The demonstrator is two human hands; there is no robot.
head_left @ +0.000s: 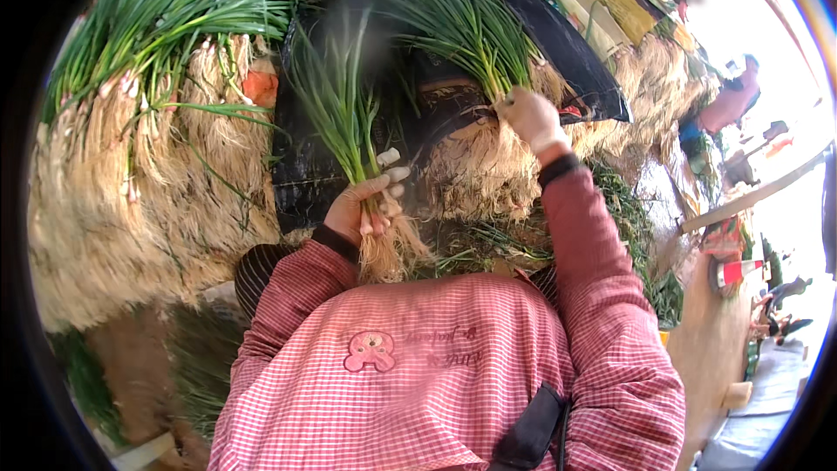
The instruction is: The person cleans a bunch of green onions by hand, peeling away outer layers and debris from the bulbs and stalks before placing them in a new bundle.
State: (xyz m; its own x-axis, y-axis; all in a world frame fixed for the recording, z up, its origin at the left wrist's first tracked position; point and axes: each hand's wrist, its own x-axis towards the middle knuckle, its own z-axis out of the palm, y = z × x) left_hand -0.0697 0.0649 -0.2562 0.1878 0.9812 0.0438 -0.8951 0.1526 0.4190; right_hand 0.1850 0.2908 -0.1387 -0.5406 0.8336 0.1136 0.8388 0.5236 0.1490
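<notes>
In my left hand [350, 208] is a small bunch of scallions [342, 118], gripped just above the pale bulbs. Their green leaves point away from me and their stringy roots hang toward my lap. White wraps cover some of the fingers. Farther right, my right hand [528, 118] is closed at the stem bases of a larger scallion pile [462, 26], whose leaves fan out to the far left. What exactly its fingers hold is partly hidden. Between the hands, pale roots [479, 170] spill toward me. Black plastic sheeting [301, 166] lies under and beside the scallions.
A big scallion heap [183, 13] with long matted roots fills the left side. Loose green leaves [497, 240] litter the ground before my lap. At the right are a wooden pole [754, 194], a red-and-white cone [739, 271] and another person [732, 100] farther off.
</notes>
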